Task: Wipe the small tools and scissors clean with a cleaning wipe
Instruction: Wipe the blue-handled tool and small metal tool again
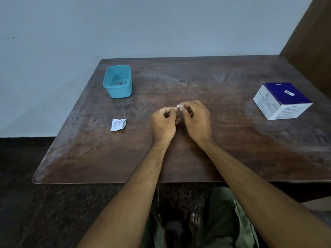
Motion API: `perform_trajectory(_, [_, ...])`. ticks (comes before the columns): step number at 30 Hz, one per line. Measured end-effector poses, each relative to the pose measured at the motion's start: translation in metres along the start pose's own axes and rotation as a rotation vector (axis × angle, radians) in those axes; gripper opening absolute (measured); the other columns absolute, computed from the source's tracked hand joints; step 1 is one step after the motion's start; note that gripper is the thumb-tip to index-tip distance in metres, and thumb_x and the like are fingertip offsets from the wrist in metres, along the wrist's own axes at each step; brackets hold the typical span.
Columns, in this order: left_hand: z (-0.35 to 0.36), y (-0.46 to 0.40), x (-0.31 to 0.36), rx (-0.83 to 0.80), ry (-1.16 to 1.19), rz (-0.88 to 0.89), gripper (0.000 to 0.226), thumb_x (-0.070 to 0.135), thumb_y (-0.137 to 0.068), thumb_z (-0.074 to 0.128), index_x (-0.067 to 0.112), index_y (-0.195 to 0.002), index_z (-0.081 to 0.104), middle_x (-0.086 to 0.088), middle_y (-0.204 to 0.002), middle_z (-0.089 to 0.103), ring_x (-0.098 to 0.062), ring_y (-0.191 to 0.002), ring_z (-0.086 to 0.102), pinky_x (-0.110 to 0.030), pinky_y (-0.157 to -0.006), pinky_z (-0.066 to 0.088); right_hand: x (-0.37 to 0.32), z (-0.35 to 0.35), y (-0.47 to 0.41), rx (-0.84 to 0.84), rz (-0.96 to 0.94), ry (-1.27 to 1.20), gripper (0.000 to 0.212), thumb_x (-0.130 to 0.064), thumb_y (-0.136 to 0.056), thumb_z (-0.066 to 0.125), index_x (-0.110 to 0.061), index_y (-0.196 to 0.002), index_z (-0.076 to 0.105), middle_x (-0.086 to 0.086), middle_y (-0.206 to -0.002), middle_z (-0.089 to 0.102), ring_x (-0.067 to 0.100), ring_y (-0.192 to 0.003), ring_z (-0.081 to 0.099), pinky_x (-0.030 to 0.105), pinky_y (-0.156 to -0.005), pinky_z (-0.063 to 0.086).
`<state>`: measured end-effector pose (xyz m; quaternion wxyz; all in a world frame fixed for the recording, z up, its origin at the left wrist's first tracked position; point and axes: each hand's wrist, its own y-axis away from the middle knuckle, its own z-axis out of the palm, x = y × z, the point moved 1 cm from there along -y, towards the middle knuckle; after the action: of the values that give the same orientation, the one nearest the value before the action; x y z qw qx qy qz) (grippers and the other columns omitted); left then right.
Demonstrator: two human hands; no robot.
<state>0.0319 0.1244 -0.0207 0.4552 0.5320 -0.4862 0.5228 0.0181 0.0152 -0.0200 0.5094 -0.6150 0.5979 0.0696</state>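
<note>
Both hands, left (pixel 163 122) and right (pixel 196 119), pinch a white wipe (pixel 179 106) mid-frame; its axis unclear. Worn dark worktop (pixel 223 144); grey wall behind.

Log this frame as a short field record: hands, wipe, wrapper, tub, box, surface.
left hand: pinching one end of the wipe
right hand: pinching the wipe's other end
wipe: small, white, held above the table
wrapper: torn open, lying left of the hands
blue tub: far left, small tools inside
swab box: far right, closed
table: dark wood
</note>
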Motion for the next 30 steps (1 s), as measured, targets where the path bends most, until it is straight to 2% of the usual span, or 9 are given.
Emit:
perform_trajectory(4, [0.001, 0.001, 0.001, -0.013, 0.027, -0.009, 0.012, 0.010, -0.092, 0.061, 0.004, -0.090, 0.072, -0.008, -0.073, 0.071, -0.008, -0.056, 0.065, -0.022, -0.059, 0.055, 0.001, 0.000, -0.003, 0.115, 0.081, -0.014, 0.007, -0.012, -0.088, 0.063, -0.014, -0.090, 0.070, -0.007, -0.087, 0.064, 0.003, -0.077, 0.057, 0.016, -0.070, 0.047])
perform_trajectory(6, [0.000, 0.001, 0.001, -0.006, 0.052, -0.005, 0.012, 0.010, -0.092, 0.061, 0.004, -0.088, 0.072, -0.007, -0.074, 0.072, -0.006, -0.058, 0.066, -0.020, -0.058, 0.054, -0.005, 0.003, 0.002, 0.066, 0.025, 0.014, 0.011, -0.009, -0.087, 0.063, -0.013, -0.094, 0.070, -0.007, -0.090, 0.064, 0.005, -0.081, 0.058, 0.017, -0.072, 0.047])
perform_trajectory(9, [-0.002, 0.000, 0.000, -0.001, 0.100, -0.005, 0.014, 0.010, -0.092, 0.062, 0.007, -0.083, 0.072, -0.006, -0.070, 0.071, -0.006, -0.058, 0.065, -0.020, -0.057, 0.053, -0.007, 0.006, 0.007, 0.014, -0.073, 0.061, 0.018, -0.005, -0.087, 0.061, -0.011, -0.102, 0.072, 0.001, -0.095, 0.066, 0.002, -0.084, 0.056, 0.014, -0.075, 0.045])
perform_trajectory(13, [0.000, 0.001, -0.002, 0.007, 0.044, 0.015, 0.012, 0.013, -0.092, 0.062, 0.013, -0.083, 0.071, -0.004, -0.068, 0.070, -0.006, -0.055, 0.063, -0.022, -0.059, 0.053, -0.003, 0.003, 0.001, 0.122, -0.010, 0.059, 0.020, -0.004, -0.087, 0.061, -0.009, -0.101, 0.073, 0.004, -0.094, 0.069, 0.004, -0.084, 0.059, 0.016, -0.075, 0.048])
perform_trajectory(18, [-0.004, -0.002, -0.003, 0.020, 0.125, 0.002, 0.012, 0.014, -0.091, 0.065, 0.006, -0.090, 0.074, -0.007, -0.076, 0.073, -0.011, -0.066, 0.069, -0.026, -0.064, 0.056, -0.010, 0.007, 0.011, 0.020, -0.157, 0.078, 0.022, -0.004, -0.089, 0.059, -0.008, -0.107, 0.071, 0.004, -0.096, 0.066, 0.010, -0.083, 0.061, 0.018, -0.074, 0.049])
perform_trajectory(22, [-0.003, 0.000, -0.002, 0.000, 0.082, 0.021, 0.012, 0.012, -0.093, 0.061, 0.008, -0.091, 0.072, -0.005, -0.072, 0.071, -0.008, -0.062, 0.065, -0.022, -0.065, 0.056, -0.006, 0.003, 0.004, 0.133, -0.066, 0.072, 0.019, -0.007, -0.090, 0.060, -0.008, -0.105, 0.072, 0.004, -0.093, 0.067, 0.005, -0.081, 0.058, 0.016, -0.072, 0.047])
perform_trajectory(27, [-0.004, -0.001, -0.003, 0.013, 0.135, -0.015, 0.013, 0.013, -0.092, 0.063, 0.004, -0.092, 0.073, -0.005, -0.075, 0.073, -0.007, -0.064, 0.067, -0.021, -0.063, 0.054, -0.011, 0.007, 0.011, 0.028, -0.198, 0.099, 0.024, -0.014, -0.091, 0.053, -0.010, -0.105, 0.072, 0.004, -0.096, 0.067, 0.015, -0.079, 0.064, 0.027, -0.067, 0.053])
perform_trajectory(30, [-0.003, 0.000, -0.003, 0.006, 0.120, -0.004, 0.011, 0.013, -0.092, 0.063, 0.008, -0.091, 0.073, -0.006, -0.074, 0.072, -0.009, -0.064, 0.067, -0.024, -0.067, 0.057, -0.007, 0.003, 0.005, 0.126, -0.131, 0.099, 0.018, -0.009, -0.091, 0.059, -0.008, -0.102, 0.072, 0.004, -0.092, 0.067, 0.013, -0.077, 0.062, 0.028, -0.067, 0.052])
